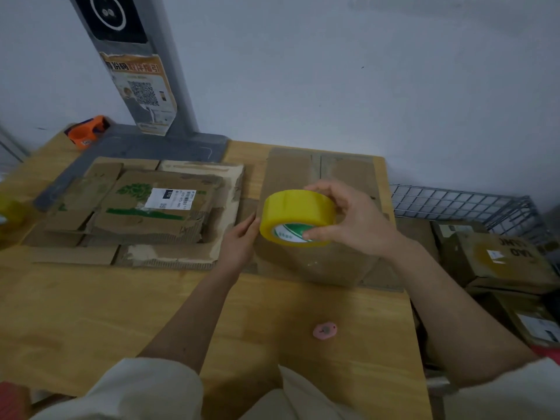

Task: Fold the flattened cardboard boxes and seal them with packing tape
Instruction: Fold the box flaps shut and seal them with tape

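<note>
Right hand (pixel 351 219) grasps the yellow tape roll (pixel 298 218), thumb at the core, fingers over the top, held above the folded box (pixel 318 213). Left hand (pixel 239 241) fingers straight, flat against the box's left side. Wooden table (pixel 106 313), smooth yellow grain, set against a plain grey-white wall (pixel 363 71). Stack of flattened cardboard (pixel 145 213), ragged corrugated edges, left of the box. Grey post (pixel 142 86) with QR poster behind it. Wire basket (pixel 460 204) and taped boxes on the right. Orange tape dispenser (pixel 86 133) in the far-left corner. Small pink round object (pixel 325 330) near the table's front edge.
</note>
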